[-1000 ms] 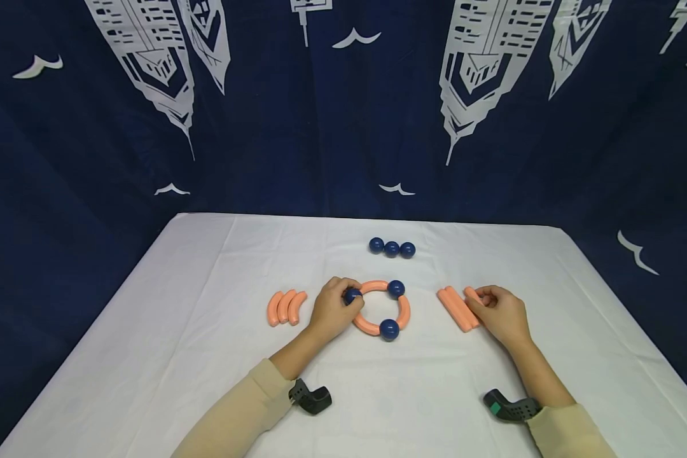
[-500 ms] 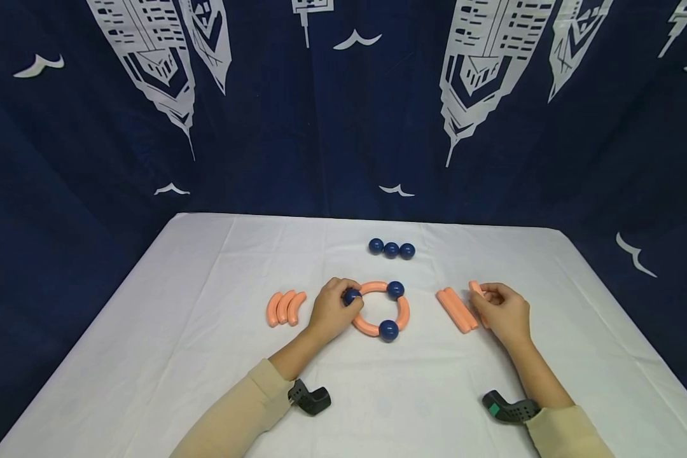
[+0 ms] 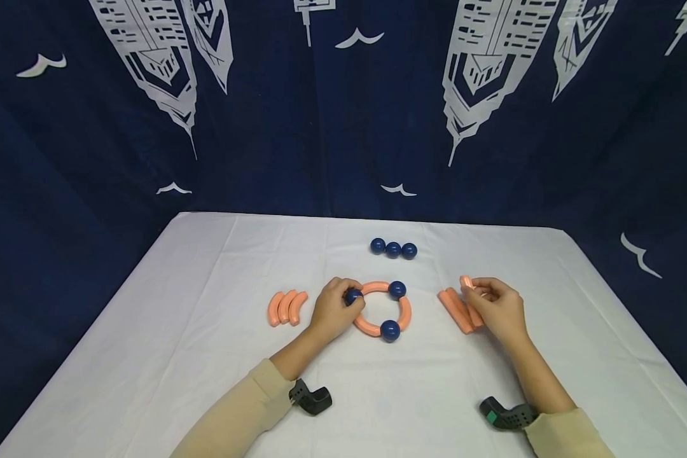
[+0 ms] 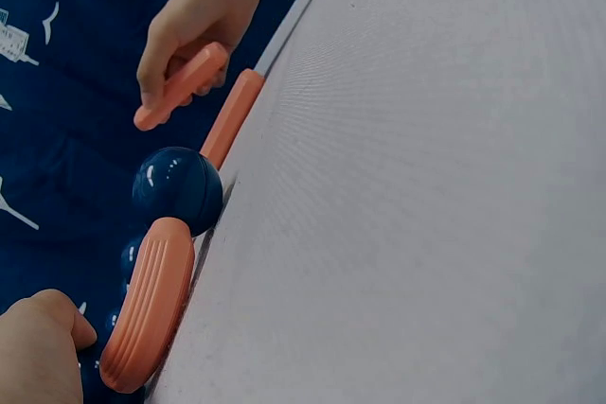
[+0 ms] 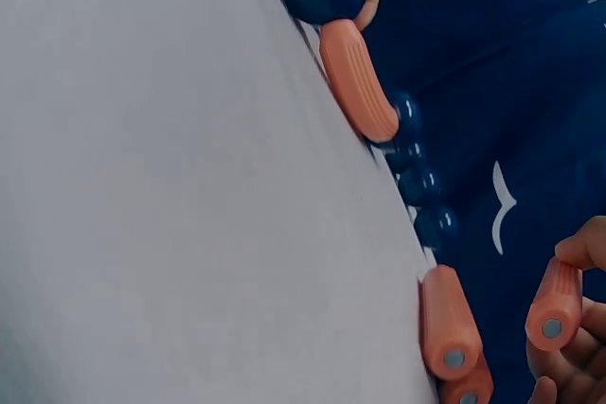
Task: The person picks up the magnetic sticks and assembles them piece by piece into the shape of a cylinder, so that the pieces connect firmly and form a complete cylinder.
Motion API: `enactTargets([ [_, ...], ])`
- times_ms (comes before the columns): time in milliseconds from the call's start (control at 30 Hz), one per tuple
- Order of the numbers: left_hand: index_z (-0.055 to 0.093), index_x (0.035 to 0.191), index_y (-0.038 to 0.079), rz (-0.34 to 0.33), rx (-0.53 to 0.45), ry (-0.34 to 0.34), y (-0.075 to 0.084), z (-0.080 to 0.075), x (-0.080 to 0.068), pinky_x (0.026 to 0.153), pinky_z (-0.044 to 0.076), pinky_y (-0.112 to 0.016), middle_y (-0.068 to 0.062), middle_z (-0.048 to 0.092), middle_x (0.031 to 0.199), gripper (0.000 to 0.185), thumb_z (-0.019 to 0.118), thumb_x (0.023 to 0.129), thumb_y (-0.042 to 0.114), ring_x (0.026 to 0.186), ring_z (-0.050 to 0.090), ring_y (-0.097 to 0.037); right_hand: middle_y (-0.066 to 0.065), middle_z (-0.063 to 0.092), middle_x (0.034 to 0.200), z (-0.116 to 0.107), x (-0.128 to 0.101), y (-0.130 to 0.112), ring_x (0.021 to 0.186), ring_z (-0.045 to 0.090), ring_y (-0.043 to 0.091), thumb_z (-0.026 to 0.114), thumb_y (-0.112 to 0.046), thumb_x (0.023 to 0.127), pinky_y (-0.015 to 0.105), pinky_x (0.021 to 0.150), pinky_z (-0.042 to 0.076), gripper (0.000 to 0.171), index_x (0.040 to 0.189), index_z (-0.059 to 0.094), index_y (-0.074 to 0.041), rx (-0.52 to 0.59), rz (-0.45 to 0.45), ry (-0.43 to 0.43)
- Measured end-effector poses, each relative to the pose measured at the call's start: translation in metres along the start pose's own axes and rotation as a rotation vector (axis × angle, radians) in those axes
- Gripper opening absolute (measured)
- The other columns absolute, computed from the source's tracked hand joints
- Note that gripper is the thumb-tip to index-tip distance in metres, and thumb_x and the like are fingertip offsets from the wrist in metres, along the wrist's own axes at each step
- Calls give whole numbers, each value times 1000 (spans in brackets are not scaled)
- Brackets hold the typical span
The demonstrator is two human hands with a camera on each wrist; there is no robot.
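Note:
My left hand [image 3: 333,307] pinches a blue ball [image 3: 353,296] at the left side of a ring on the table. Curved orange rods [image 3: 374,287] and two more blue balls [image 3: 390,331] make up the rest of this ring. To the right, my right hand [image 3: 499,308] holds a straight orange rod [image 3: 466,282] between thumb and fingers. In the left wrist view this held rod [image 4: 182,87] is raised off the table. Its end shows a grey disc in the right wrist view. Two straight orange rods [image 3: 455,311] lie side by side just left of that hand.
Three curved orange rods [image 3: 284,308] lie together left of the ring. Behind the ring, three blue balls [image 3: 393,249] sit in a touching row. A white cloth covers the table [image 3: 235,407], with a dark blue patterned curtain [image 3: 263,127] behind it.
My right hand has lifted the straight orange rod from beside the other two and shifted it slightly left and up. The left hand keeps its place on the ball.

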State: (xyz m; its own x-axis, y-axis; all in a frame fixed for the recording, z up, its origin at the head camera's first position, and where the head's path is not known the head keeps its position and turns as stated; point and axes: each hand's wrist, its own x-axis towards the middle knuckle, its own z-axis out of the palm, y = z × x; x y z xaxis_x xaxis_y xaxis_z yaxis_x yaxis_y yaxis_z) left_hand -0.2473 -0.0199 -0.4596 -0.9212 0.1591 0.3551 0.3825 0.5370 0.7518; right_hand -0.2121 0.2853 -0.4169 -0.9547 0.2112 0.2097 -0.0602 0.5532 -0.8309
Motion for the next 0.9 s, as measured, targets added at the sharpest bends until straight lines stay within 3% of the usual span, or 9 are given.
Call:
enactTargets([
  [267,69,102,11,0,-12,1,0,1,1,85,49,-35,-4,60,97,23,64,81,18,91,60,-19,4,61,85,8,-6,-15,68,55,6,70,-31,90,19,59,47,39,108,65,3,34,-8,-64],
  [500,70,103,11,-4,3,-2,0,0,1,85,49,-35,-4,60,96,23,63,81,18,90,60,-19,5,61,85,16,-8,-22,60,54,7,70,-24,90,26,46,46,35,110,63,4,101,8,-126],
  [900,69,103,11,-5,-1,-4,0,0,1,83,49,-35,-3,60,96,23,63,81,18,88,59,-18,11,62,89,37,-9,-37,71,57,7,69,-16,90,19,62,48,29,107,62,7,158,-76,-201],
])
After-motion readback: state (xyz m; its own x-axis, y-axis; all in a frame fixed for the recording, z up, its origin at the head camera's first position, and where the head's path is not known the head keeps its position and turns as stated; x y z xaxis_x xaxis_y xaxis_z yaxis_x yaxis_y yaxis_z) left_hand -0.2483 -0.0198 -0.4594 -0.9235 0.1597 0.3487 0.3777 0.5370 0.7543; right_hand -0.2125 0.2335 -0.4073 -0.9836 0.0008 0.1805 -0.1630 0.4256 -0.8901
